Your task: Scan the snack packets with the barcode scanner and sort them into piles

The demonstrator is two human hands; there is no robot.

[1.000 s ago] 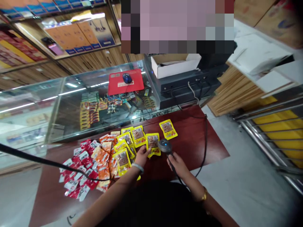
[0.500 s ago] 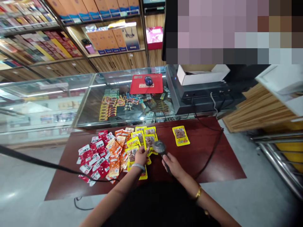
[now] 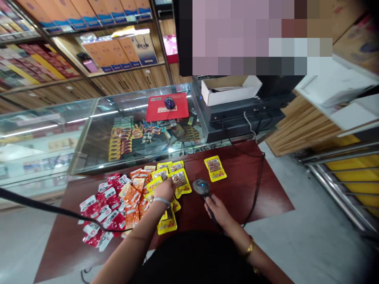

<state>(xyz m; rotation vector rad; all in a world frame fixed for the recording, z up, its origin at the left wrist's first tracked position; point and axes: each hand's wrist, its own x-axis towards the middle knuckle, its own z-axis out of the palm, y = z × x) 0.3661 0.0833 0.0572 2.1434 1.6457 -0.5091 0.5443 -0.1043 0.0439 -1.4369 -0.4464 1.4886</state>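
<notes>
A dark red table [image 3: 237, 197] carries a spread of snack packets: red ones [image 3: 103, 205] at the left, orange ones [image 3: 130, 197] in the middle, yellow ones [image 3: 166, 173] beside them. My left hand [image 3: 164, 189] is closed on a yellow packet [image 3: 179, 180] at the edge of the pile. My right hand [image 3: 217, 211] grips the handle of a black barcode scanner [image 3: 201, 186], whose head with a blue light points down just right of that packet. One yellow packet [image 3: 215, 168] lies alone further right.
A glass display counter [image 3: 89, 130] stands behind the table, with a red mouse pad and mouse [image 3: 167, 106] on top. A black machine [image 3: 237, 114] holds a white open box [image 3: 231, 88]. The scanner cable [image 3: 257, 177] loops across the table. Metal rails [image 3: 340, 173] stand at the right.
My left hand slid up and left into the yellow pile, keeping hold of a yellow packet. The scanner head has drawn a little to the right of it. The view shifted slightly.
</notes>
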